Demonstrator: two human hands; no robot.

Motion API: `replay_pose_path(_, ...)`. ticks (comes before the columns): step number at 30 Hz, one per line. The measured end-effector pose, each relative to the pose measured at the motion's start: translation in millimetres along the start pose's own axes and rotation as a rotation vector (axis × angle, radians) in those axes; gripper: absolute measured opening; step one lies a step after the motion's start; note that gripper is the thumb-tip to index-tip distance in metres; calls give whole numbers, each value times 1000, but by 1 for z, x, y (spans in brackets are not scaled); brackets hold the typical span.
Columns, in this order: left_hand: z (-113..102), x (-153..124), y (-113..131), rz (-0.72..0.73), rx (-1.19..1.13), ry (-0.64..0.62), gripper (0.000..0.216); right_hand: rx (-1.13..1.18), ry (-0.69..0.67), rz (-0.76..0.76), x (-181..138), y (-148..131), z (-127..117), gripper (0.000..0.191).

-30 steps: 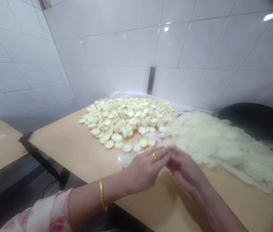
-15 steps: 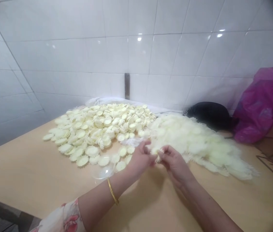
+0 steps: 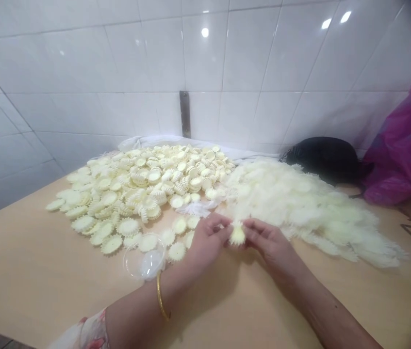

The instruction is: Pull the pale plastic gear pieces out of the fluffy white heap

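Note:
Between my two hands is a small pale-yellow frilled piece (image 3: 238,235), shaped like a flower with a jagged edge. My left hand (image 3: 210,237), a gold bangle on its wrist, pinches it from the left. From the right, the thumb and fingers of my right hand (image 3: 267,240) grip its other side. Pale-yellow scalloped discs (image 3: 128,227) lie beyond my left hand in a large heap. Behind my right hand spreads a pile of thin, fluffy pale-yellow frilled pieces (image 3: 310,218).
A clear round plastic dish (image 3: 145,259) sits left of my left wrist on the wooden table (image 3: 59,271). At the back right are a black rounded object (image 3: 323,157) and a magenta plastic bag (image 3: 403,145). White cloth runs along the tiled wall (image 3: 118,63).
My hands have turned the frilled piece so more of its frilled face shows, and my left fingers have closed in on it. The camera view has shifted slightly.

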State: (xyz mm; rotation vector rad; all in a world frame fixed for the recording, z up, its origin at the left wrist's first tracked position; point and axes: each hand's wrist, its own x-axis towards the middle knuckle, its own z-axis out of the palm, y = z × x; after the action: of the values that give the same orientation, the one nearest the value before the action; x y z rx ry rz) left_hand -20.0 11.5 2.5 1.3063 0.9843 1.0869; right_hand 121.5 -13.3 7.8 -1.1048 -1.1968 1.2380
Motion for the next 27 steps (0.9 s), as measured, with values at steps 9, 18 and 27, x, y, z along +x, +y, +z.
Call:
replay_pose_path(9, 9, -9, 7, -77, -130, 36, 11, -841, 204, -598, -5, 5, 2, 21)
replay_pose_path(18, -3, 0, 7, -175, -339, -100, 14, -101, 171, -156, -4, 3, 9, 28)
replay_pose_path(27, 3, -6, 3, -124, -260, -31, 19, 12, 58, -42, 0, 14, 8, 28)
